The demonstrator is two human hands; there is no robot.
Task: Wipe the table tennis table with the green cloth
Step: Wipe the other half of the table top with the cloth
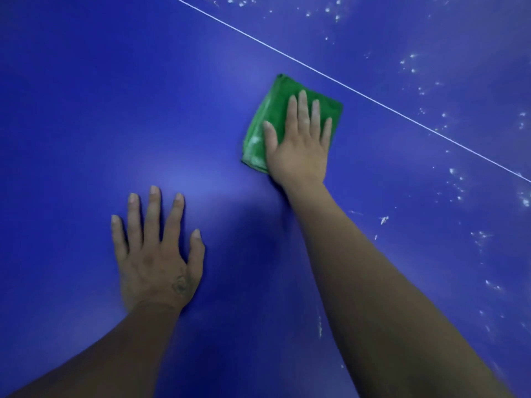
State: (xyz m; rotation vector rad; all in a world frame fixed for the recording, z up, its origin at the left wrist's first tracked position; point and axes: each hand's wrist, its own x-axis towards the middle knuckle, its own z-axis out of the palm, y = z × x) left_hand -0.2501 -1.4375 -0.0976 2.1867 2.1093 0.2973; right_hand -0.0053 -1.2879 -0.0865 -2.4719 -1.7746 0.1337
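Up at one o'clock, my right grip (pixel 298 145) lies flat, fingers straight, pressing the green cloth (pixel 275 110) onto the blue surface (pixel 86 81) for wiping; left grip (pixel 156 254), flat at seven, likely braces me.

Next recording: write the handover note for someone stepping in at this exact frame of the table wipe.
Left hand: flat on the blue table, fingers spread, holding nothing.
Right hand: pressing flat on the folded green cloth, just short of the white line.
Done: the surface left of the cloth looks free of marks.
Left: white specks lie scattered to the right, on both sides of the line, with a few beside the right forearm.
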